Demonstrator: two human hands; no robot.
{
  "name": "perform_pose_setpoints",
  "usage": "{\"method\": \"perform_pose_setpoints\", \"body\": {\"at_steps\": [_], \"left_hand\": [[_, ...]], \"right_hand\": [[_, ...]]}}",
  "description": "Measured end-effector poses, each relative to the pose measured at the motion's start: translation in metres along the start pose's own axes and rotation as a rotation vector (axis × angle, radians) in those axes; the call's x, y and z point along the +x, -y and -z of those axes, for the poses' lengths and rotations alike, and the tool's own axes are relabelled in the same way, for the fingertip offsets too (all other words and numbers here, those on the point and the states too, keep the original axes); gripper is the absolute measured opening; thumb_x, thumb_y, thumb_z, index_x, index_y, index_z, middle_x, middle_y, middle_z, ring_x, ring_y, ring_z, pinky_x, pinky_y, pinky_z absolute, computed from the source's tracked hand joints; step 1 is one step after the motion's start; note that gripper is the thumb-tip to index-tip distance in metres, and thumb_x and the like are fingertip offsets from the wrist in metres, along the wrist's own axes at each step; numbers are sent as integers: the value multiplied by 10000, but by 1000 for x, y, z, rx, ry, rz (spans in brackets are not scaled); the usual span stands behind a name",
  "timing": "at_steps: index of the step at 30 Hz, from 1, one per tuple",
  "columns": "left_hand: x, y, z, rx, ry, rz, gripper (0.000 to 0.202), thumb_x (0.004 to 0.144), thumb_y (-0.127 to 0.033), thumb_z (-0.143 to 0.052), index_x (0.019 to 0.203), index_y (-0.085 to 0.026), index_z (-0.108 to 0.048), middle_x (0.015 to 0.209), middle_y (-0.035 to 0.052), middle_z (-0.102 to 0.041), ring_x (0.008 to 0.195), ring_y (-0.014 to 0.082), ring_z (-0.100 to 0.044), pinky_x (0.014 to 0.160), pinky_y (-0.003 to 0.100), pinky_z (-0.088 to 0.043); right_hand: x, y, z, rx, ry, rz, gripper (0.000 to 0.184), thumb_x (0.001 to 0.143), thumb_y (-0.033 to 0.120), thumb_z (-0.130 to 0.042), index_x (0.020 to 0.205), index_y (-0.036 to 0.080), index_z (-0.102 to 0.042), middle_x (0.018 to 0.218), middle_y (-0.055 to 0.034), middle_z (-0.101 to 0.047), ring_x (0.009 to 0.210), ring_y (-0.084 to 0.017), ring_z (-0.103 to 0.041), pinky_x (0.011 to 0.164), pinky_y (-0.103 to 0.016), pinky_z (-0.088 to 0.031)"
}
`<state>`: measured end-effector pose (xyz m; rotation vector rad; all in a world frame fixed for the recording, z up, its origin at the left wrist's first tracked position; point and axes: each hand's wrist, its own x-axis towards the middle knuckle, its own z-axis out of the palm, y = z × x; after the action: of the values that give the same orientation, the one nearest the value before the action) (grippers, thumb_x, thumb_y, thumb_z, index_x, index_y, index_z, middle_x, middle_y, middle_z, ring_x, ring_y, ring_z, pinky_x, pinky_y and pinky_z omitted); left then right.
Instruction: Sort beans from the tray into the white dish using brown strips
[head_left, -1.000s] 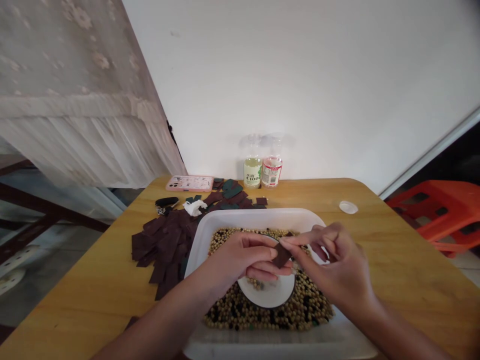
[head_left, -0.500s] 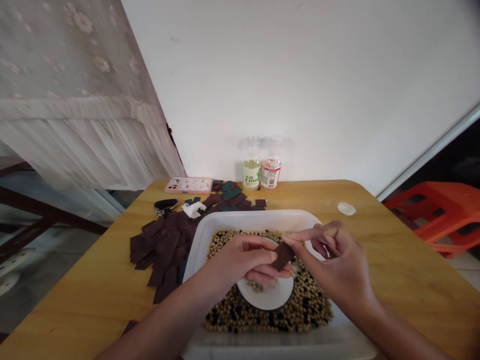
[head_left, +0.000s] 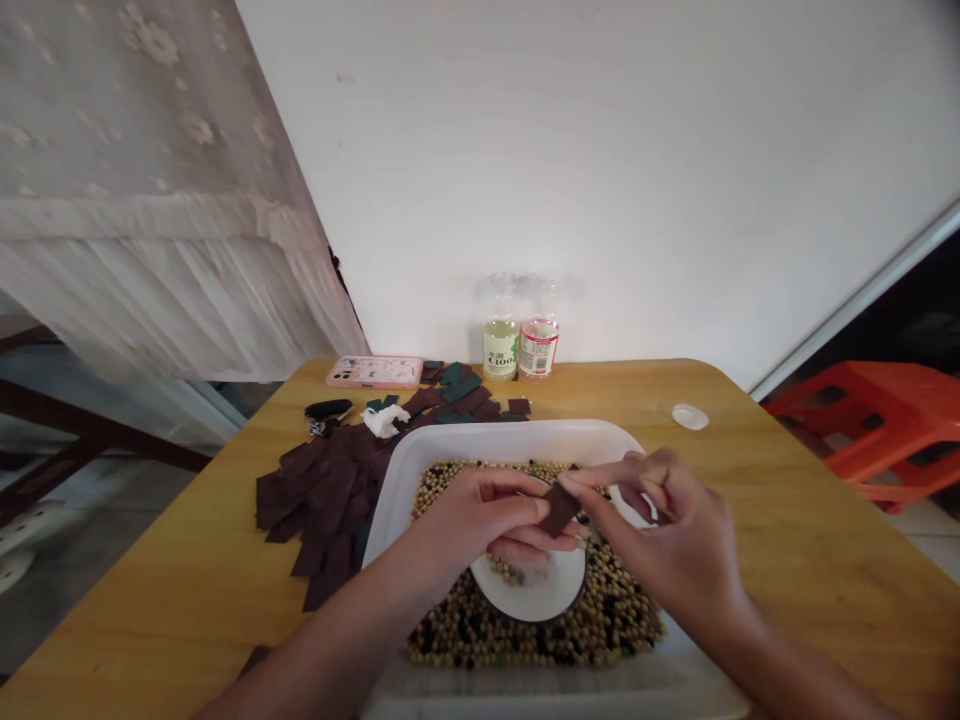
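Observation:
A small dark brown fabric piece is held up over a white bowl. My left hand pinches its left side between thumb and fingers. At its upper right corner, the thumb and forefinger of my right hand close on the piece. Beneath both hands, the bowl holds a few beads and rests among many gold and black beads in a white plastic tub. My left hand hides part of the bowl.
Left of the tub lies a heap of brown fabric pieces, with green ones behind. Also on the table are a pink-cased phone, crumpled tissue, a black-handled item, two bottles and a white lid. An orange stool stands right.
The brown fabric piece has tilted slightly in my fingers, and its upper corner now shows above my right fingertips. Both hands stay in nearly the same place.

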<state>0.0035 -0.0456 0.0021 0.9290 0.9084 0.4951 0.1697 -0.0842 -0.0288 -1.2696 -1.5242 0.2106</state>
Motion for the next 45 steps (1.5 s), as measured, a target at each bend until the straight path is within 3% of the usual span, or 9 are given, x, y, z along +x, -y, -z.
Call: {"method": "perform_pose_setpoints", "body": {"at_steps": [6, 10, 14, 19, 22, 28, 34, 41, 45], "left_hand": [[0, -1, -1, -52, -4, 4, 188, 607, -239, -668, 762, -141, -627, 688, 50, -711, 699, 185, -684, 579, 228, -513], [0, -1, -1, -63, -8, 7, 175, 626, -238, -664, 768, -148, -616, 699, 51, -714, 720, 181, -685, 578, 220, -514], [1, -1, 0, -91, -22, 4, 175, 610, -216, -680, 755, -145, -614, 635, 31, -702, 676, 182, -686, 563, 217, -517], [2, 0, 1, -104, -6, -19, 157, 633, -223, -670, 762, -145, -627, 705, 54, -716, 715, 188, -687, 568, 213, -521], [2, 1, 2, -99, -7, -20, 138, 637, -217, -673, 747, -143, -633, 707, 55, -717, 704, 189, -687, 565, 211, -520], [2, 2, 3, -100, 4, -40, 92, 693, -207, -633, 765, -149, -638, 722, 55, -720, 704, 174, -687, 557, 196, -518], [2, 2, 3, -104, 1, -43, 91, 694, -199, -634, 772, -152, -633, 720, 54, -721, 695, 176, -688, 559, 197, -523], [3, 3, 6, -96, 15, -75, 99, 710, -232, -634, 762, -148, -643, 746, 68, -722, 711, 170, -687, 569, 184, -520], [3, 3, 6, -87, 23, -67, 103, 709, -231, -632, 766, -147, -648, 746, 65, -722, 717, 175, -687, 561, 186, -519]], "right_hand": [[0, 0, 1, -53, 25, 150, 93, 733, 190, -646, 785, 235, -583, 473, 71, -380, 408, -81, -354, 400, -220, -321], [0, -1, 2, -52, -34, 93, 70, 740, 200, -642, 775, 227, -587, 522, 46, -470, 424, -80, -378, 409, -221, -342], [0, 0, 2, -57, 41, 170, 83, 730, 187, -643, 787, 233, -605, 484, 75, -380, 406, -70, -367, 415, -210, -348], [0, 0, 2, -107, -58, 132, 74, 736, 203, -647, 806, 220, -628, 513, 78, -312, 414, -58, -350, 418, -200, -340], [1, -1, 1, -86, -1, 171, 74, 742, 193, -639, 769, 222, -576, 491, 77, -384, 405, -66, -366, 409, -208, -330], [4, -1, 1, 44, -7, 147, 371, 749, 155, -634, 641, 233, -288, 659, 23, -659, 460, -80, -506, 481, -223, -407], [7, -2, 3, -72, 26, 194, 165, 765, 197, -621, 745, 223, -459, 579, 40, -583, 424, -79, -480, 424, -216, -366], [10, 1, 5, -22, 77, 267, 223, 765, 155, -619, 715, 236, -418, 724, 3, -684, 644, -141, -648, 517, -239, -458], [9, 0, 5, -16, 37, 228, 232, 740, 178, -654, 719, 230, -429, 711, 2, -676, 598, -129, -633, 512, -238, -469]]}}
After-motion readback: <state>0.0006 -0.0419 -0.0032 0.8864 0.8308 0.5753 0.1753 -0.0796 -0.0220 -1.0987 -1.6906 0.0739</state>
